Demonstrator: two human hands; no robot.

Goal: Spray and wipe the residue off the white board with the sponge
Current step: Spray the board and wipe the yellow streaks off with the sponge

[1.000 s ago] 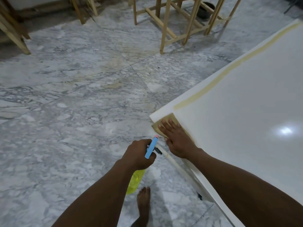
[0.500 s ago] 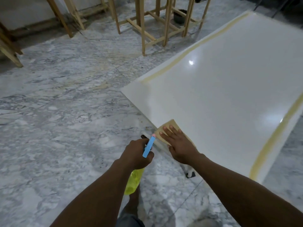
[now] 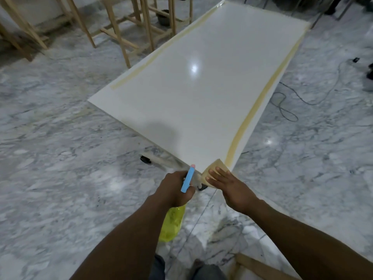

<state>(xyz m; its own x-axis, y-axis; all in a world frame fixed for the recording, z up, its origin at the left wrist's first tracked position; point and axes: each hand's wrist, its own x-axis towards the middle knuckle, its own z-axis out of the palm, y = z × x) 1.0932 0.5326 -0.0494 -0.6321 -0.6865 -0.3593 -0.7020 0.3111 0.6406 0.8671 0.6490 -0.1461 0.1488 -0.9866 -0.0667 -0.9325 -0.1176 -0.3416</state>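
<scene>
At the bottom edge, cut off: dark trousers (image 3: 207,269) and the corner of a wooden frame (image 3: 260,265). Above them, two bare forearms reaching forward.

Left hand (image 3: 173,188) clenched round the neck of a spray bottle (image 3: 171,223). Blue trigger aimed toward the board, nozzle blurred, yellow body hanging below the fist and partly hidden by the forearm.

Right hand (image 3: 232,190) flat, fingers straight and slightly spread, pressing a tan sponge (image 3: 215,167) onto the near right corner of the white board (image 3: 201,87). Part of the sponge hidden under the fingers.

Board lying flat, raised above a grey marble floor (image 3: 60,158). Support hidden except for a small black piece (image 3: 145,159), too blurred to name. Yellowish residue (image 3: 260,110) in a strip along the right edge, starting just beside the sponge; another strip along the left edge.

Farther off, a black cable (image 3: 286,106) on the floor at right. Wooden stands (image 3: 129,37) at left, tops cut off.
</scene>
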